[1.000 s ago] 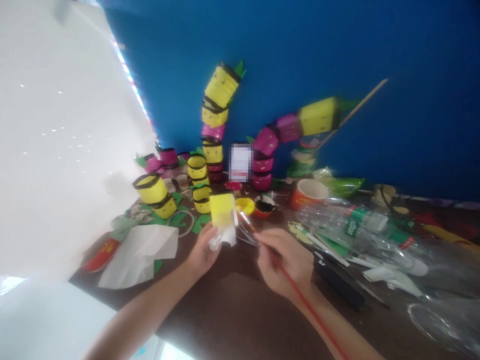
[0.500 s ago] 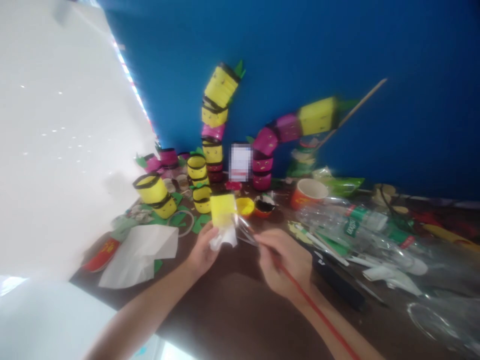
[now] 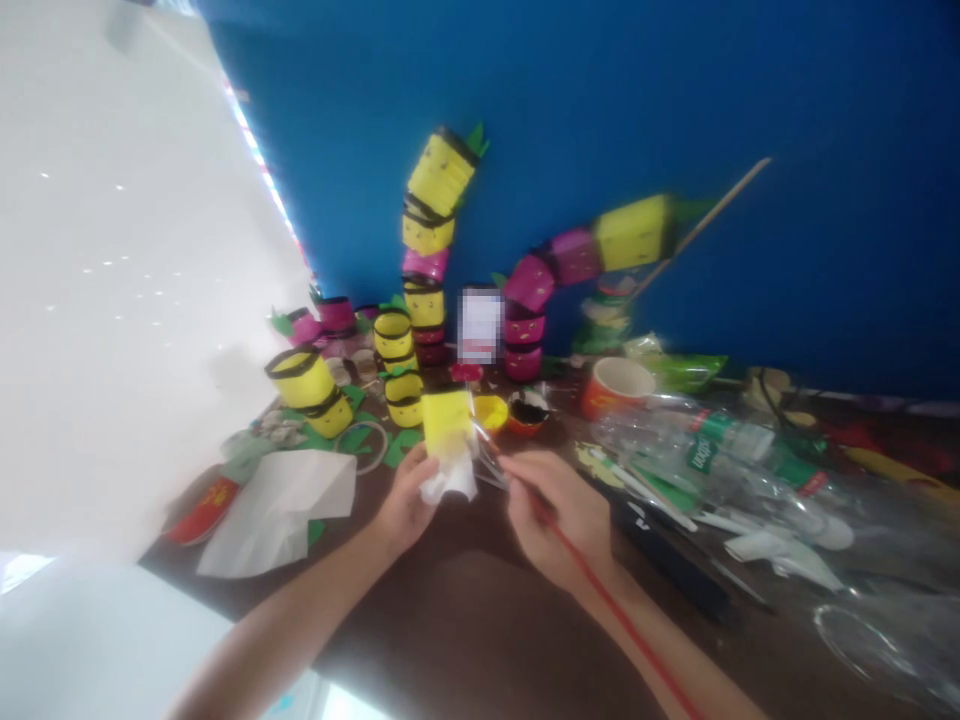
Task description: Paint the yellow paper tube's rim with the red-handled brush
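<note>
Your left hand (image 3: 409, 505) is closed on the white, crumpled-looking lower end of a small piece (image 3: 445, 415), yellow on its upper part and held up above the tabletop (image 3: 442, 630). Just to its right, the bristle end of a paintbrush (image 3: 592, 575) points at the piece's right edge; blur hides whether they touch. Your right hand (image 3: 559, 510) grips that brush partway along its red handle. The step in hand looks like brushing yellow over the piece; as I judge it, the next move calls for a steady left grip and light strokes toward the white part, with your fingers clear of wet colour.

Around you, from the left: a red packet (image 3: 204, 512), a white sheet (image 3: 285, 510) lying flat, yellow containers (image 3: 304, 385) with black rims, and a tape ring (image 3: 385, 447). Beyond the piece sit a yellow paint cup (image 3: 491, 411) and, beside it, a black paint cup (image 3: 529, 414); both stand close to the brush, so a careless swing could knock them. Farther right, an orange-red paper cup (image 3: 598, 392), clear bottles (image 3: 720, 460) and a dark-handled tool (image 3: 675, 565) crowd your right hand's outer side.
</note>
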A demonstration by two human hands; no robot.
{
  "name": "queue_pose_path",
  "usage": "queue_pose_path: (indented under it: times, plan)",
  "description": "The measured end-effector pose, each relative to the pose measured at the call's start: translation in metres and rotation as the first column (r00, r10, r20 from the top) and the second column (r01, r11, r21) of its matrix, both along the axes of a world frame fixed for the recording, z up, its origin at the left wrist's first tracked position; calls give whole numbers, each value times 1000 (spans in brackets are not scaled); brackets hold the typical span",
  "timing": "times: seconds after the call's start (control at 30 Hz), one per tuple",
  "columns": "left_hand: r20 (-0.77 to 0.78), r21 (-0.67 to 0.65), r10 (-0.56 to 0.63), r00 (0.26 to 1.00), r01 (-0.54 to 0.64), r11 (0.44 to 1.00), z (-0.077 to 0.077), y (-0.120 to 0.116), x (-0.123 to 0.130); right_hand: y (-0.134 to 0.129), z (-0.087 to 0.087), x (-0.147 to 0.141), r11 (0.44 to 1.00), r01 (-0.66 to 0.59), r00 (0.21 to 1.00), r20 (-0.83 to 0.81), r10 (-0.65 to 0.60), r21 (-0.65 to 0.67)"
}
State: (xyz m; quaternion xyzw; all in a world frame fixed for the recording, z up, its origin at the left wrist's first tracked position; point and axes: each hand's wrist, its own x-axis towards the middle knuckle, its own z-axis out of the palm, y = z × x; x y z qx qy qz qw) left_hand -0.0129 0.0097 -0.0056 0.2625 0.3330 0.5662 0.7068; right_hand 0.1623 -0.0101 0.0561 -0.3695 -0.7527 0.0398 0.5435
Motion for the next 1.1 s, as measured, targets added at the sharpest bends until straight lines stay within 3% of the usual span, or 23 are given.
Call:
queue_pose_path:
  times: [0.13,0.37,0.57,0.73,0.97,1.1]
  plan:
    - [12,-4,-2,1000,2,1000,-1,2,0,-2,1,3,997,-74,997,23,74,-15]
    - [14,-25,-20,1000,20,999,7,-2,1,-1,3,1,999,47,999,-8,-47,12]
    - [7,-3,-5,1000,5,1000,2,1,1,-3,2,4,999,-30,999,39,31,-22]
    - [-16,-24,2,1000,-3,1000,-1,3,-1,-3,4,2,1000,11,1000,-6,-11,19]
    - [-4,-26,-3,1000,3,1000,0,3,-1,-4,2,4,998,-68,996,53,67,13]
    - [6,-26,7,1000,-7,1000,-2,3,-2,-5,3,4,999,-25,999,34,24,41]
